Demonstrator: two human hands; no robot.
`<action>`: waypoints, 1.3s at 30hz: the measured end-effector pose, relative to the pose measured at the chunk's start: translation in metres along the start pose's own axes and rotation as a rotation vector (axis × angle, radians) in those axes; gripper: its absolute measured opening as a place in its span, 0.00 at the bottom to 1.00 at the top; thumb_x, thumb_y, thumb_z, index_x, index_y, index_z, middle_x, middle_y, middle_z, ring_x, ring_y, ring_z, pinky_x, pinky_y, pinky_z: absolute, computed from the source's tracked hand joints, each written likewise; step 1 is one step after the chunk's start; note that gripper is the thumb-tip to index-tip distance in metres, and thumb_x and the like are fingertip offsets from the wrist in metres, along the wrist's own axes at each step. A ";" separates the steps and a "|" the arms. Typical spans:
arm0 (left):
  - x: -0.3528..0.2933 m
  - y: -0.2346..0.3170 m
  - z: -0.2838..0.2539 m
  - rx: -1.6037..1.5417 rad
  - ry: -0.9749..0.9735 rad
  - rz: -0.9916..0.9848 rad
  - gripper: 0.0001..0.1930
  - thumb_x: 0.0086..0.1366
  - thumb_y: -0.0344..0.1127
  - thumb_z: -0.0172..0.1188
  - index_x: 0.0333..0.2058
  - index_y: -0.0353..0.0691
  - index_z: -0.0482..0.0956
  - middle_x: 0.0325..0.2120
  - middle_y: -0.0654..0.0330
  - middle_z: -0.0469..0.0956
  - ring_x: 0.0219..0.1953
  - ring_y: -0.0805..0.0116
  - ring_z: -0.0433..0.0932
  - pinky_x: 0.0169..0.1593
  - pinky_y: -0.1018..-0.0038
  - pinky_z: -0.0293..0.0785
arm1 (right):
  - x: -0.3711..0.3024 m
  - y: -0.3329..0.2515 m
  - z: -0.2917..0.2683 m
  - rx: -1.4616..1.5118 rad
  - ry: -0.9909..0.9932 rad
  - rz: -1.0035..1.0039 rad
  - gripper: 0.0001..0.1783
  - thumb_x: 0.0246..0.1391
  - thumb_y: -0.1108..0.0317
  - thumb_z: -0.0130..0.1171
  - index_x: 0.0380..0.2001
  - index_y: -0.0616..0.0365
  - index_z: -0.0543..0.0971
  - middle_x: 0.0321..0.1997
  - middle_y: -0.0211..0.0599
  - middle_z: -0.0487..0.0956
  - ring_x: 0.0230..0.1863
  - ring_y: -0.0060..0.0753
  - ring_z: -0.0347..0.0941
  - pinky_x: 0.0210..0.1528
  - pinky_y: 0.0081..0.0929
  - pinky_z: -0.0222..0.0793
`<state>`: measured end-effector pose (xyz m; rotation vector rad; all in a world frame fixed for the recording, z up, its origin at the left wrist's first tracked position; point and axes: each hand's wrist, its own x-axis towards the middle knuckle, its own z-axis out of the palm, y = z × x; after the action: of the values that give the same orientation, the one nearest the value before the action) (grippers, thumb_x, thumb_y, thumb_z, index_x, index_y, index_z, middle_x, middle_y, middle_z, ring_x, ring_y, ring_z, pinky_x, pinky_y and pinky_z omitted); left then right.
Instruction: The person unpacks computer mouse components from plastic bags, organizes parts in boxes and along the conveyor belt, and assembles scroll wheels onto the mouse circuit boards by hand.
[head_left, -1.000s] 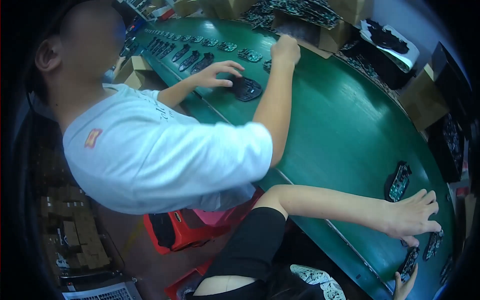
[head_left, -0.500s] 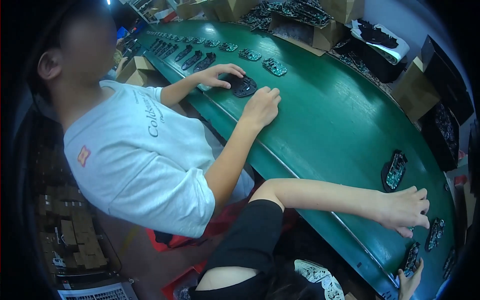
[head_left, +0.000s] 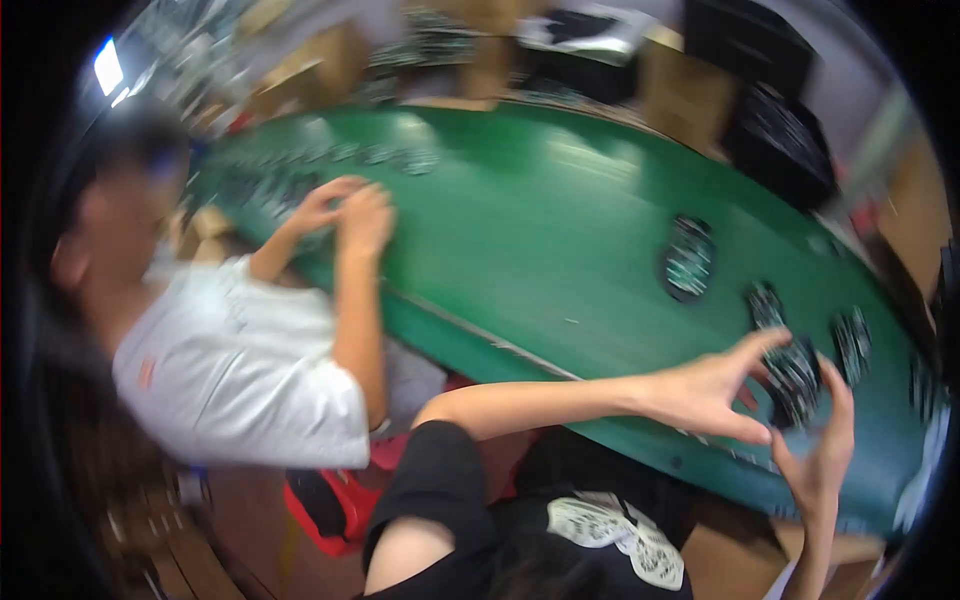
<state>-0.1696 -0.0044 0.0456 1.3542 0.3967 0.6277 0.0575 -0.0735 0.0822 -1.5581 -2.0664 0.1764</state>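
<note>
Both hands meet around a circuit board on a black base (head_left: 793,382), tilted a little above the green table. My left hand (head_left: 712,393) comes from the left, its fingers at the upper edge of the piece and its thumb at the near side. On the other side my right hand (head_left: 825,430) grips it between a raised finger and the thumb. Blur hides the fine contacts. Just beyond lies another board piece (head_left: 765,303), and a black oval base with a green board (head_left: 688,258) rests farther left. To the right is one more board (head_left: 852,343).
A co-worker in a light T-shirt (head_left: 235,370) stands at the left, hands (head_left: 362,215) together over the green table (head_left: 520,250). Rows of boards (head_left: 345,152) run toward the far left. Cardboard boxes (head_left: 685,95) and a black bin (head_left: 780,145) line the far edge. A red stool (head_left: 335,505) stands below.
The view has swung to the right and blurred. My left hand has turned and come together with my right around the board piece, which has risen from the table's near edge.
</note>
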 end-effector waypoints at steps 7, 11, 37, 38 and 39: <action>-0.018 0.000 -0.030 0.582 0.291 -0.062 0.55 0.53 0.36 0.73 0.71 0.43 0.42 0.57 0.46 0.69 0.52 0.58 0.75 0.55 0.63 0.72 | 0.011 0.016 0.004 -0.029 -0.005 -0.087 0.48 0.26 0.75 0.73 0.58 0.59 0.66 0.56 0.44 0.74 0.51 0.50 0.73 0.50 0.36 0.74; -0.017 -0.014 -0.056 0.668 0.488 -0.008 0.43 0.57 0.29 0.67 0.68 0.42 0.54 0.54 0.52 0.73 0.53 0.61 0.74 0.56 0.65 0.72 | -0.006 0.025 0.029 0.014 -0.244 -0.005 0.44 0.30 0.68 0.74 0.56 0.58 0.68 0.54 0.42 0.74 0.51 0.47 0.73 0.47 0.38 0.77; -0.030 -0.043 -0.023 1.407 0.249 -0.268 0.37 0.40 0.42 0.74 0.55 0.72 0.78 0.65 0.46 0.59 0.60 0.47 0.63 0.61 0.60 0.67 | 0.045 0.032 0.086 0.146 -0.290 -0.150 0.18 0.31 0.78 0.75 0.32 0.59 0.83 0.29 0.34 0.79 0.29 0.33 0.75 0.27 0.26 0.70; -0.030 -0.043 -0.022 1.427 0.258 -0.264 0.35 0.42 0.43 0.73 0.54 0.72 0.78 0.64 0.46 0.60 0.60 0.47 0.64 0.60 0.61 0.67 | 0.046 0.033 0.088 0.149 -0.294 -0.151 0.18 0.31 0.78 0.75 0.32 0.59 0.83 0.29 0.34 0.79 0.28 0.33 0.75 0.26 0.26 0.70; -0.030 -0.045 -0.022 1.425 0.254 -0.270 0.35 0.42 0.43 0.73 0.54 0.72 0.78 0.64 0.46 0.60 0.60 0.47 0.64 0.60 0.61 0.67 | 0.047 0.033 0.089 0.154 -0.297 -0.148 0.18 0.31 0.78 0.75 0.32 0.59 0.83 0.29 0.34 0.79 0.28 0.33 0.75 0.26 0.26 0.70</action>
<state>-0.1976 -0.0096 -0.0049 2.4862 1.3677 0.2193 0.0336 -0.0006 0.0088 -1.3459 -2.3222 0.5268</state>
